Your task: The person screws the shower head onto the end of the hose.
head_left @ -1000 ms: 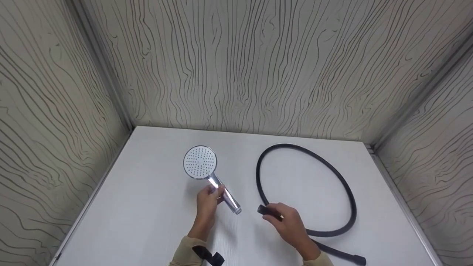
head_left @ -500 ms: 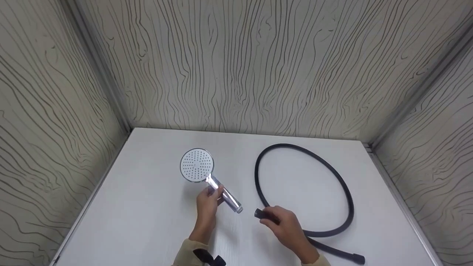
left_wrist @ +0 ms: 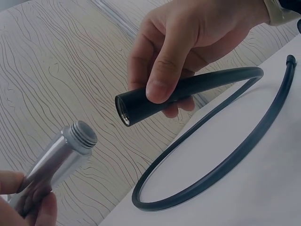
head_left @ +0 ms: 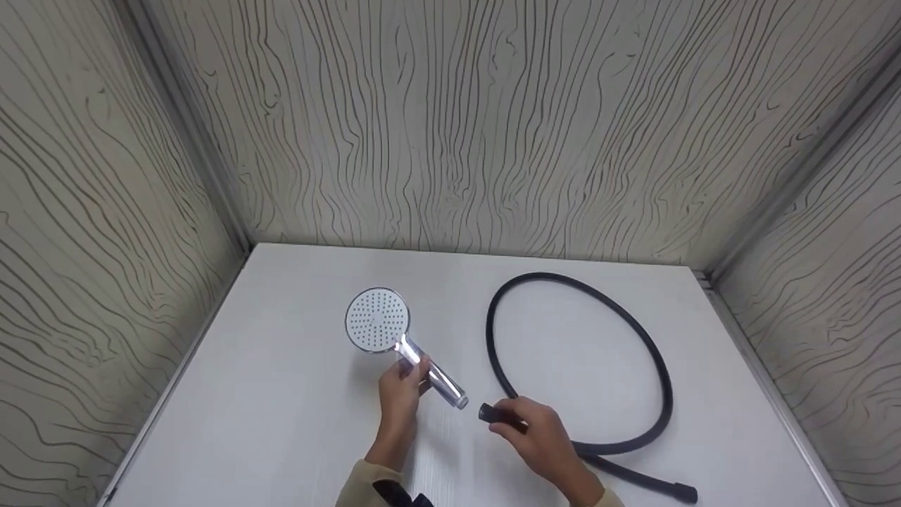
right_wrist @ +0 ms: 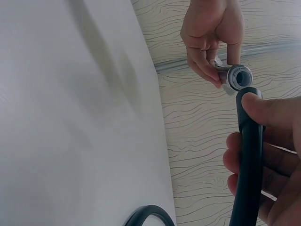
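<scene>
Shower head (head_left: 377, 320), chrome handle + round dotted face, is held over white tabletop (head_left: 267, 394), well off L & far edges; L hand (head_left: 400, 398) grip clamped on handle. R hand (head_left: 538, 436) grip clamped on blk hose (head_left: 545, 276), hollow end nr threaded tip (left_wrist: 83, 134), gap btwn. Wavy-lined walls (head_left: 450, 127) around.

Left grip (head_left: 400, 393) and right grip (head_left: 539, 431) are both curled, near each other but apart.

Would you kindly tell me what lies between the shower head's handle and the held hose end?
Nothing does: the head and left wrist views both show a bare gap between the handle and the held hose end.
</scene>
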Demonstrator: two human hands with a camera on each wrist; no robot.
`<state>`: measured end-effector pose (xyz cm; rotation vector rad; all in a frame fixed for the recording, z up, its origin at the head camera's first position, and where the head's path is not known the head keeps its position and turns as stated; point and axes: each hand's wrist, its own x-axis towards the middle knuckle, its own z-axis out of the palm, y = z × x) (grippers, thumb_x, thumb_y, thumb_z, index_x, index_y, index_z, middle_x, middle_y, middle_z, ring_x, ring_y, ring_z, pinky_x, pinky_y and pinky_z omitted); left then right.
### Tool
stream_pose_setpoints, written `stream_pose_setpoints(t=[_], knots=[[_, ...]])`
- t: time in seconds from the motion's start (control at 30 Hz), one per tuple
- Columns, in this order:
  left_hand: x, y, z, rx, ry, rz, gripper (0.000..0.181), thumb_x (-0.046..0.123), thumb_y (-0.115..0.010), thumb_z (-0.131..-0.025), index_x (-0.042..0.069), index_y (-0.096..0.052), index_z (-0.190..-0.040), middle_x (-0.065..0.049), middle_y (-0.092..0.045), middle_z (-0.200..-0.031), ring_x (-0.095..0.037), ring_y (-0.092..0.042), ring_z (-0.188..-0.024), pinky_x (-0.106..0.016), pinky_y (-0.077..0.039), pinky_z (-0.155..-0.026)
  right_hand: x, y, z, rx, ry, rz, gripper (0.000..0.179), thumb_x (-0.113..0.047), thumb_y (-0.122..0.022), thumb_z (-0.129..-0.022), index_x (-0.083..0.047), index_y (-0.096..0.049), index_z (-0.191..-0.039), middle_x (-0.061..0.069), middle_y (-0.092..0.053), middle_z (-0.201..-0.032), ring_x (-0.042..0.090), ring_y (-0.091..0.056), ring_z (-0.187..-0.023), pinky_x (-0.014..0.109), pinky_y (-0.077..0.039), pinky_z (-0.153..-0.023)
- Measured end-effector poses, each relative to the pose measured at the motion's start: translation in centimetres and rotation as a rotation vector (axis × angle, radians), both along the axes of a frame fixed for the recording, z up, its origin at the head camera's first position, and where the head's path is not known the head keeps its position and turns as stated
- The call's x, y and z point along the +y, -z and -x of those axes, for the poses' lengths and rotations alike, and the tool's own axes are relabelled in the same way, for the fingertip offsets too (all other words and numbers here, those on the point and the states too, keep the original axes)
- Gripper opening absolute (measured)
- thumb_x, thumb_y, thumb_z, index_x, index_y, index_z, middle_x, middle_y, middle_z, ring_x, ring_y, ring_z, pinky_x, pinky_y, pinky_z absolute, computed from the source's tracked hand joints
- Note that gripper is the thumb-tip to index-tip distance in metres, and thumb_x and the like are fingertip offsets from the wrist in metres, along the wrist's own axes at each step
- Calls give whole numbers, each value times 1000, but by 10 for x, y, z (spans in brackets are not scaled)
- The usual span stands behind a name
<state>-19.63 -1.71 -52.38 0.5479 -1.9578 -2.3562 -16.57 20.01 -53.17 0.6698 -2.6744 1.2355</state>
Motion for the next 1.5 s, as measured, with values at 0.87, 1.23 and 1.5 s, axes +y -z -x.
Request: stream_pose_setpoints(t=[0.87, 1.23, 1.5], knots=[[13, 8, -12, 49, -88, 4, 37, 21, -59, -98, -6, -55, -124, -19, -64, -114, -26, -68, -105, -35, -58, -95, -3, -5, -9, 54, -18, 63, 17, -11, -76, -82, -17, -69, -97, -8, -69, -85, -1, -63, -76, 17, -58, -63], [20, 0, -16, 127, -181, 59, 29, 18, -63, -95, -2, -59, -115, -15, -67, -106, -18, -68, -96, -32, -59, -89, -9, -6, -7, 97, -34, 54, 15, -10, -76, -83, -14, -70, -96, -6, -70, -85, 1, -63, -76, 18, -59, -64], [28, -4, -17, 203, -223, 117, 22, 18, -66, -93, 3, -60, -109, -10, -66, -97, -16, -67, -89, -32, -58, -87, -15, -4, -2, 210, -41, 114, 21, -4, -79, -78, -11, -70, -96, -5, -70, -85, 1, -64, -73, 16, -58, -60]])
